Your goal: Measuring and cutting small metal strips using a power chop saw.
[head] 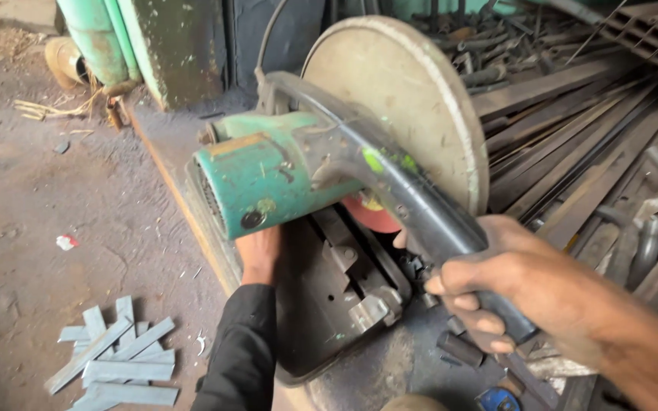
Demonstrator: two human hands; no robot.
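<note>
My dirt floor (32, 221): chop saw (321, 228) centre; cut grey strips (116, 358) near edge; steel bars (573, 160) at right.

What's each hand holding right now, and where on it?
The right hand grips the chop saw by its dark handle. The left hand reaches under the green motor; its hold is hidden.

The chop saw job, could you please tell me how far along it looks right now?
Done: a pile of cut flat strips lies on the floor. In hand: the right hand grips the saw handle with the guard raised, while the left hand reaches under the green motor toward the vise; what it holds is hidden. Left: many long bars lie stacked beside the saw.
</note>
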